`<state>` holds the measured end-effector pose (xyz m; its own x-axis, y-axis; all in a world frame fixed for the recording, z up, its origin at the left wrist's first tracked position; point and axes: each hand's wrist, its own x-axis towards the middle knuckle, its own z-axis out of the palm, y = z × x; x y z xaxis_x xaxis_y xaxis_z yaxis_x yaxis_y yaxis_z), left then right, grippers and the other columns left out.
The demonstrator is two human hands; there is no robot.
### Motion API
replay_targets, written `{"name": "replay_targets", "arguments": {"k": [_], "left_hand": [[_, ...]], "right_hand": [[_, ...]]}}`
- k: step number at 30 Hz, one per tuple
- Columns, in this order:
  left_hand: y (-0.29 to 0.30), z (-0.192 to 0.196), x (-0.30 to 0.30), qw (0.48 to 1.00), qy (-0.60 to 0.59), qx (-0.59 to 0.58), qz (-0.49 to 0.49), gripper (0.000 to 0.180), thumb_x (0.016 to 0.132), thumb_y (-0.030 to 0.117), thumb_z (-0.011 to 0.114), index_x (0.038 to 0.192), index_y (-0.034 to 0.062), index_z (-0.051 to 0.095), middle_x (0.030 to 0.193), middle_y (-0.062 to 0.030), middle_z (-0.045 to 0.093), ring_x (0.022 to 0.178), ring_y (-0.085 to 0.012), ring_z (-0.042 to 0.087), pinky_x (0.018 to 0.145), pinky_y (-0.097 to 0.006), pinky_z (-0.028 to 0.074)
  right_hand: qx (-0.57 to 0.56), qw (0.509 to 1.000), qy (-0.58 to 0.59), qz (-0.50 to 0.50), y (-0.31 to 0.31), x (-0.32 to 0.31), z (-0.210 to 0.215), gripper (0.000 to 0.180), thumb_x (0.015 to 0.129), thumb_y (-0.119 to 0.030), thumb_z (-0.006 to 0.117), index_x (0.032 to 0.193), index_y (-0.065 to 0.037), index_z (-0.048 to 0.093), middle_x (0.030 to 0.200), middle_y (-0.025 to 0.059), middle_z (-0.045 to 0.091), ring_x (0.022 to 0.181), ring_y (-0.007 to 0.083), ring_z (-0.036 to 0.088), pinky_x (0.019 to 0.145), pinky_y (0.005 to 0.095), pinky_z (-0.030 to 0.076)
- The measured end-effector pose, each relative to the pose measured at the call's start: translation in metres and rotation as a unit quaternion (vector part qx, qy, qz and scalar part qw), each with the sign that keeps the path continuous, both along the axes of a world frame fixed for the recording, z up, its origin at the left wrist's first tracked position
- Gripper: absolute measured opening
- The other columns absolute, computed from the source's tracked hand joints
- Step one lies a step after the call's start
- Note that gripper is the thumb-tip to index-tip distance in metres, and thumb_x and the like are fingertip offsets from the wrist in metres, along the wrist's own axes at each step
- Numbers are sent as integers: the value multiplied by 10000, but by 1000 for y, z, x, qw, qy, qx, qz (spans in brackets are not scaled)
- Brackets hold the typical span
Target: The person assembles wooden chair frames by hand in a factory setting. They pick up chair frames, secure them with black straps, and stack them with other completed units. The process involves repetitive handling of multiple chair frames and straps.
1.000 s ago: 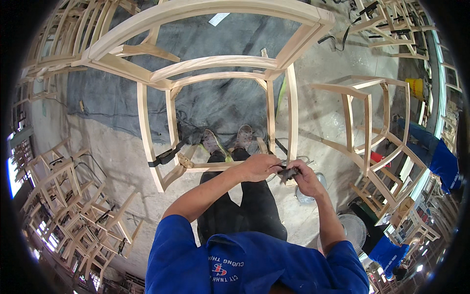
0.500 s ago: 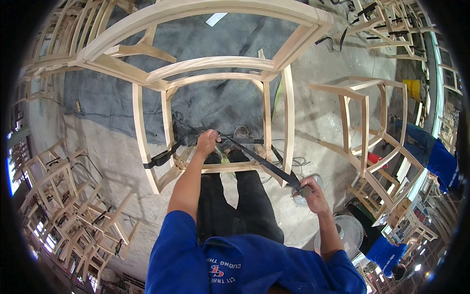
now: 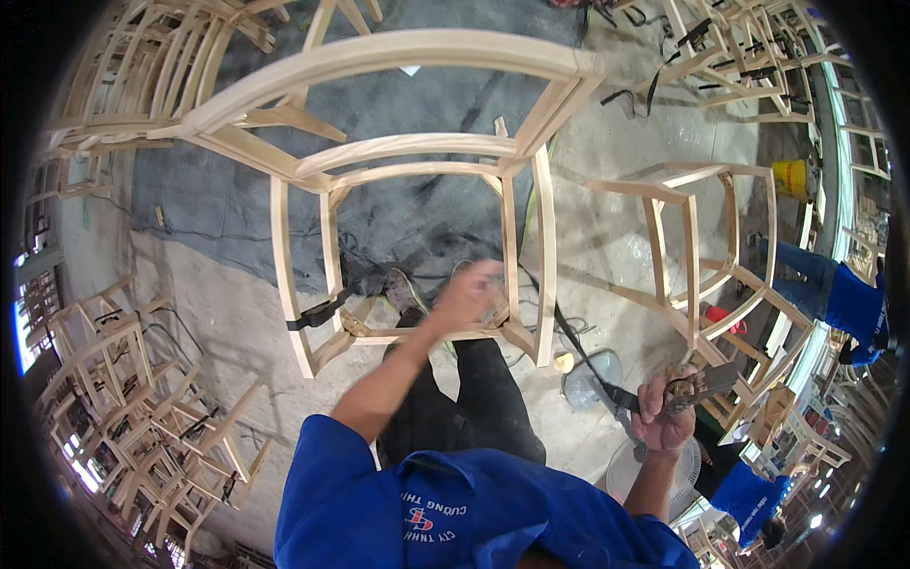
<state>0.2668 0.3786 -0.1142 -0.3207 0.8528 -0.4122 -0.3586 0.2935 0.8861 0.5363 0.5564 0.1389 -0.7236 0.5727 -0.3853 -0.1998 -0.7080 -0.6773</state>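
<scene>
A pale wooden chair frame (image 3: 408,169) stands before me, its curved back rail toward the far side. A black strap (image 3: 332,310) wraps the chair's left leg, and a length of it runs from the right leg down to my right hand (image 3: 661,417). That hand is closed around a metal ratchet buckle (image 3: 697,387) with the strap attached, held out to the right of the chair. My left hand (image 3: 469,299) hovers over the frame's lower right part, close to the right leg. Motion smears its fingers, so whether they grip anything is unclear.
Another wooden chair frame (image 3: 692,247) stands to the right. Stacked frames (image 3: 161,408) crowd the left side. A fan (image 3: 630,474) is by my right forearm, and a yellow bucket (image 3: 792,180) sits farther right. Two people in blue shirts are at the right. Dark sheeting (image 3: 218,209) covers part of the floor.
My left hand has come off the strap and moved right and slightly nearer me. The right hand has carried the ratchet buckle outward to the right and nearer me.
</scene>
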Motion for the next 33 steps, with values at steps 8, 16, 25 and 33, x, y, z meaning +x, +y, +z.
{"name": "replay_targets", "arguments": {"k": [8, 16, 25, 33], "left_hand": [[64, 168, 136, 897, 224, 200, -325, 290, 874, 282, 693, 1043, 46, 702, 1004, -149, 673, 988, -374, 629, 899, -487, 488], [-44, 143, 19, 830, 469, -29, -302, 144, 843, 164, 648, 860, 45, 726, 898, -176, 709, 863, -413, 686, 785, -501, 551], [37, 339, -3, 930, 332, 134, -83, 208, 884, 235, 653, 948, 38, 671, 912, -185, 692, 874, -394, 673, 760, -471, 523], [-2, 266, 13, 949, 313, -44, 10, 285, 866, 274, 741, 923, 4, 670, 764, -145, 665, 670, -239, 616, 659, -392, 499]], "right_hand": [[186, 965, 185, -1, 81, 4, 216, 426, 1044, -77, 470, 1459, -47, 378, 1208, 213, 479, 1073, 285, 513, 747, 353, 576], [674, 686, -215, -172, 175, 59, 320, 529, 1006, -126, 558, 1498, -55, 378, 1379, 161, 539, 1196, 235, 581, 946, 316, 547], [-108, 988, 61, 90, -73, -97, 14, 610, 1015, -576, 466, 1340, -65, 543, 1125, 160, 691, 938, 317, 695, 784, 471, 590], [-123, 946, -205, 217, -68, -85, -29, 185, 959, -176, 630, 1071, -30, 650, 845, 79, 688, 630, 168, 657, 479, 291, 538]]}}
